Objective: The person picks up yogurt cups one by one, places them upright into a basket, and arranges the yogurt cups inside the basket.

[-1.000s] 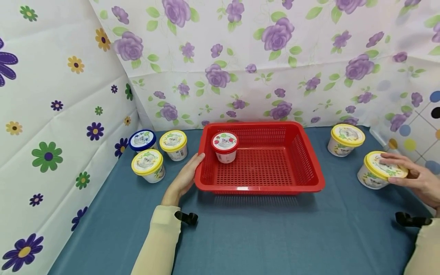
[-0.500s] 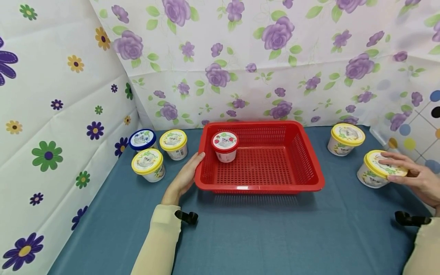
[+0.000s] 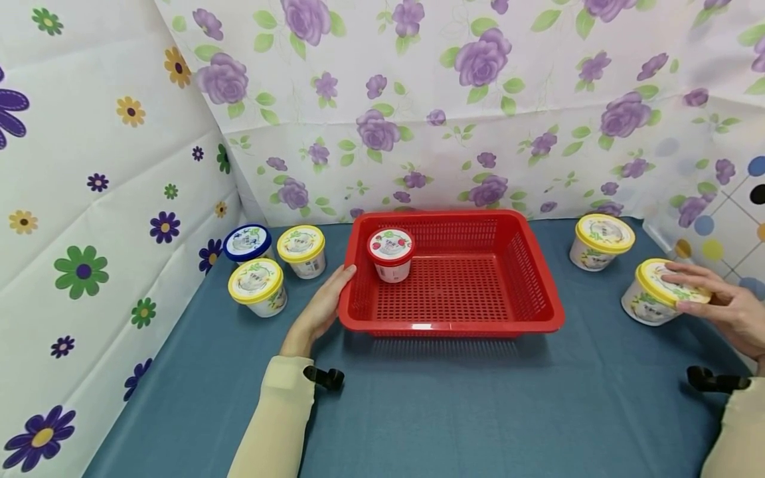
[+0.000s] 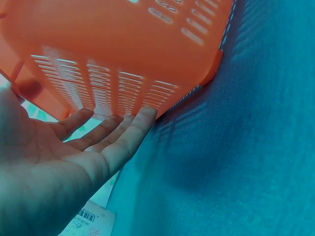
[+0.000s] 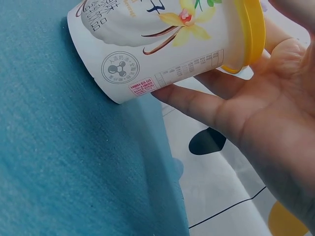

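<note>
Our right hand [image 3: 732, 312] grasps a yellow-lidded tub [image 3: 648, 307] near the right edge of the desk [image 3: 478, 411], axis roughly upright, lid [image 3: 656, 273] up, partly covered; our left hand [image 3: 321, 302] grips a basket [image 3: 451, 327].

A makeshift booth, wider setting unclear; flowered sheets [image 3: 418, 93] wall the back and left. A spotted sheet [image 3: 712, 251] shows at right; blue cloth [image 3: 478, 411] lies flat between

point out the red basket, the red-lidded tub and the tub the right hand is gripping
red basket [image 3: 451, 327]: head view, on the front rim
red-lidded tub [image 3: 391, 251]: head view, on the lid
gripped tub [image 5: 165, 46]: right wrist view, on the printed side wall
</note>
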A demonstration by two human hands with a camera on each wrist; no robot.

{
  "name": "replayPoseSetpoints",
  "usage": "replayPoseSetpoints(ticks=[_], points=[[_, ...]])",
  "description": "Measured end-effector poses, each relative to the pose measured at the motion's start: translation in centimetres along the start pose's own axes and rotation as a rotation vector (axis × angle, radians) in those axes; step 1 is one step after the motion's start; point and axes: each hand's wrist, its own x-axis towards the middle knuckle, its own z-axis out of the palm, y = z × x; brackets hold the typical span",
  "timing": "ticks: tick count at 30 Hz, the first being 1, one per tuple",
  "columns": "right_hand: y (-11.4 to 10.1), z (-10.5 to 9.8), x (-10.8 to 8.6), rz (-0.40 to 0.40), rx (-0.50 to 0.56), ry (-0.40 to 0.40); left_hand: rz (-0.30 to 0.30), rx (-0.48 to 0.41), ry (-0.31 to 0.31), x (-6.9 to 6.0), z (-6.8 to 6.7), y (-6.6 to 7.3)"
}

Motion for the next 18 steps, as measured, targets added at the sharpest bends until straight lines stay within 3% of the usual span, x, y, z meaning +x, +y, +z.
replayPoseSetpoints(ticks=[9, 18], points=[[0.0, -0.4, 0.0, -0.011, -0.015, 0.016, 0.001, -0.006, -0.006, 0.0, -0.1, 0.0], [-1.5, -1.0, 0.2, -0.02, -0.036, 0.021, -0.002, 0.004, -0.002, 0.0, 0.0, 0.0]])
